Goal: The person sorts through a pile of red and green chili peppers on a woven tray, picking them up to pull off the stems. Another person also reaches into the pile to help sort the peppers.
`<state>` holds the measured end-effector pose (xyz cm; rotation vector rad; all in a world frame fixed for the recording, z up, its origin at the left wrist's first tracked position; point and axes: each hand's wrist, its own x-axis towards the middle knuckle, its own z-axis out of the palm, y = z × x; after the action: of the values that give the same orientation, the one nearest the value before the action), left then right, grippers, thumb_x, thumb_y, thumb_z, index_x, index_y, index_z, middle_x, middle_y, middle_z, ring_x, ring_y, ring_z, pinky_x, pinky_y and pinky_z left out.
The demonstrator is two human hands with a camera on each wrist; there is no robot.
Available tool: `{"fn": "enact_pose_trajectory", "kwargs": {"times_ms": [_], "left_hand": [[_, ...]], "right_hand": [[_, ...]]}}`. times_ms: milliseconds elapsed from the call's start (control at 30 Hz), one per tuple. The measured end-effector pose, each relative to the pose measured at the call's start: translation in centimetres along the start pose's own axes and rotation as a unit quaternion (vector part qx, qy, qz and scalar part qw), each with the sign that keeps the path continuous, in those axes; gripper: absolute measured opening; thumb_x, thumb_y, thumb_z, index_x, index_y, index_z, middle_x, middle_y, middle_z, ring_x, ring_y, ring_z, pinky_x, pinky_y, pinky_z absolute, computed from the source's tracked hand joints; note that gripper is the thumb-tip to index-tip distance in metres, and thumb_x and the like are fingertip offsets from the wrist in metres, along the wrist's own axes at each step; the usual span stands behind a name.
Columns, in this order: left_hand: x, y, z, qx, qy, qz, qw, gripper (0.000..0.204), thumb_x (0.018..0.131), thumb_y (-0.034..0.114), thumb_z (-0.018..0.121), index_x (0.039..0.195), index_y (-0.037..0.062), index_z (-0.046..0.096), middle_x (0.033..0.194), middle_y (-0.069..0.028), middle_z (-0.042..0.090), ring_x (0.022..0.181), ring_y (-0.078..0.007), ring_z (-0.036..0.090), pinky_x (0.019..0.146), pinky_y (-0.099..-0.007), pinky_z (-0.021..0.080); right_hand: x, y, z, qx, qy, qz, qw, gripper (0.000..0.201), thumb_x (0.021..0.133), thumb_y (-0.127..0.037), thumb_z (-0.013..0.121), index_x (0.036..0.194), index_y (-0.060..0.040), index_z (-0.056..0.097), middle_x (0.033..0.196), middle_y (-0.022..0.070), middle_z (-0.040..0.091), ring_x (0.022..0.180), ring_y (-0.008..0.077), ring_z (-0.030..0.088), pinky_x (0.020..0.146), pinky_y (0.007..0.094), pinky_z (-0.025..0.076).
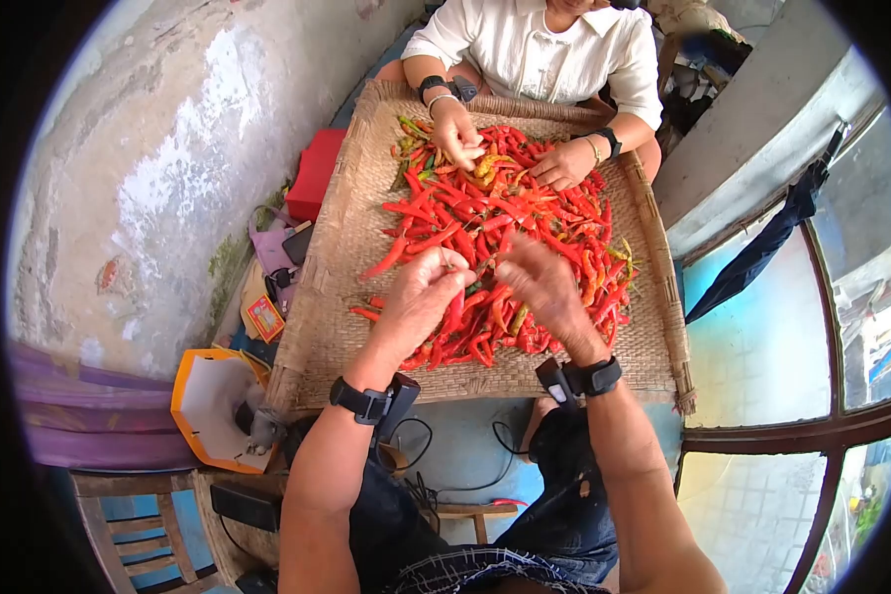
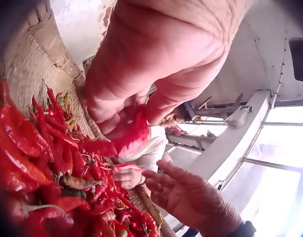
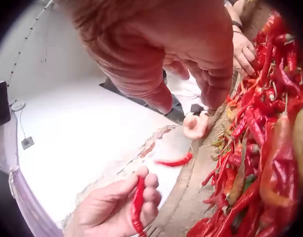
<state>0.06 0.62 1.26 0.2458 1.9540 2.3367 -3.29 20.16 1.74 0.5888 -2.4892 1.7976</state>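
Note:
My left hand (image 1: pixel 416 305) pinches a red chili pepper (image 2: pixel 124 142) between thumb and fingers, above the woven tray (image 1: pixel 332 342). In the right wrist view this chili (image 3: pixel 137 206) hangs down along the fingers. Just to its right, my right hand (image 1: pixel 549 292) is held over the heap of chilies (image 1: pixel 485 213), slightly blurred. Its thumb and fingers are apart and bent a little, with nothing between them. Another red chili (image 3: pixel 175 161) shows below its fingertips in the right wrist view, apart from them. The heap is mostly red, with some yellow and green pods.
Across the tray sits a person in a white shirt (image 1: pixel 554 49), both hands among the chilies. A peeling wall (image 1: pixel 158 198) runs along the left, windows (image 1: pixel 762 337) along the right. An orange-edged box (image 1: pixel 218 411) and a red box (image 1: pixel 317 173) stand left of the tray.

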Motion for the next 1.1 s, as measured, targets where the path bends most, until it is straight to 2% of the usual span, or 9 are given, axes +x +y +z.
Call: {"fn": "enact_pose_trajectory", "kwargs": {"times_ms": [133,367,467,567,667,767,867,967,1100], "left_hand": [[0.1,-0.4,1.2,0.033,0.036,0.01,0.999,0.01,0.085,0.006,0.058,0.094,0.0018,0.06,0.078,0.0005,0.057,0.07,-0.0047,0.051,0.061,-0.0213,0.043],[0.3,-1.2,0.7,0.171,0.057,0.066,0.981,0.018,0.086,0.016,0.06,0.093,-0.0009,0.061,0.069,-0.0053,0.061,0.064,-0.0137,0.058,0.057,-0.0295,0.045],[0.0,0.4,0.8,0.557,-0.021,-0.041,0.829,0.032,0.088,0.031,0.056,0.083,0.0,0.062,0.081,-0.0191,0.063,0.072,-0.035,0.061,0.063,-0.0439,0.047],[-0.7,-1.3,1.1,0.633,0.012,0.074,0.771,0.029,0.086,0.029,0.058,0.079,0.0014,0.063,0.077,-0.0174,0.063,0.069,-0.0345,0.061,0.063,-0.0439,0.048],[-0.3,-4.5,0.7,0.646,0.04,0.184,0.74,0.024,0.085,0.025,0.057,0.077,0.0023,0.062,0.075,-0.0173,0.062,0.069,-0.0354,0.062,0.063,-0.0446,0.05],[0.7,-4.4,0.4,0.69,-0.038,0.066,0.719,0.018,0.085,0.019,0.055,0.082,0.0022,0.061,0.077,-0.0176,0.062,0.073,-0.0362,0.062,0.063,-0.0459,0.05],[0.5,-2.0,0.3,0.639,-0.039,0.042,0.767,0.014,0.085,0.015,0.052,0.086,0.0019,0.058,0.077,-0.0192,0.062,0.074,-0.0372,0.062,0.063,-0.0463,0.048],[0.4,-1.2,-0.5,0.563,-0.035,0.035,0.825,0.015,0.086,0.016,0.051,0.086,0.0018,0.056,0.079,-0.02,0.062,0.073,-0.0363,0.061,0.063,-0.044,0.047],[1.0,-0.6,-1.8,0.434,-0.128,0.063,0.889,0.018,0.09,0.019,0.048,0.093,0.0026,0.055,0.075,-0.014,0.06,0.065,-0.0261,0.06,0.061,-0.0356,0.047]], "right_hand": [[-1.4,-1.1,2.4,0.112,-0.202,0.167,0.958,0.04,0.087,-0.028,0.064,0.116,-0.0021,0.055,0.086,0.0048,0.062,0.073,0.0101,0.058,0.06,0.0256,0.048],[-0.8,-0.9,0.9,0.063,-0.233,0.211,0.947,0.029,0.088,-0.023,0.06,0.109,-0.0024,0.057,0.076,0.0013,0.059,0.064,0.0083,0.055,0.056,0.024,0.047],[0.4,-0.5,-1.8,-0.124,-0.24,0.113,0.956,0.032,0.087,-0.02,0.06,0.111,0.0021,0.054,0.077,0.0037,0.06,0.064,0.0119,0.057,0.057,0.0261,0.047],[1.4,-0.2,-3.0,-0.12,-0.144,0.181,0.965,0.044,0.086,-0.02,0.062,0.118,0.0065,0.048,0.084,0.0083,0.063,0.069,0.015,0.058,0.06,0.0277,0.047],[1.7,-0.2,-2.1,0.041,0.085,0.02,0.995,0.059,0.087,-0.022,0.062,0.13,0.0084,0.036,0.096,0.0148,0.063,0.077,0.0145,0.058,0.065,0.0271,0.048],[1.4,0.1,-1.7,0.019,0.069,0.026,0.997,0.059,0.087,-0.016,0.062,0.135,0.0036,0.035,0.104,0.018,0.062,0.08,0.0157,0.06,0.07,0.0276,0.049],[0.1,-0.2,-0.5,-0.148,-0.141,-0.038,0.978,0.048,0.077,-0.007,0.065,0.123,-0.0059,0.053,0.1,0.0169,0.061,0.082,0.0283,0.063,0.073,0.0349,0.051],[-1.2,1.4,1.4,-0.237,-0.135,-0.17,0.947,0.035,0.076,-0.006,0.066,0.109,-0.0014,0.058,0.096,0.0181,0.059,0.08,0.036,0.061,0.072,0.039,0.05],[-1.0,0.8,2.0,-0.182,-0.174,-0.122,0.96,0.016,0.078,-0.009,0.064,0.091,0.001,0.06,0.082,0.0184,0.059,0.079,0.0375,0.059,0.069,0.0418,0.048]]}}
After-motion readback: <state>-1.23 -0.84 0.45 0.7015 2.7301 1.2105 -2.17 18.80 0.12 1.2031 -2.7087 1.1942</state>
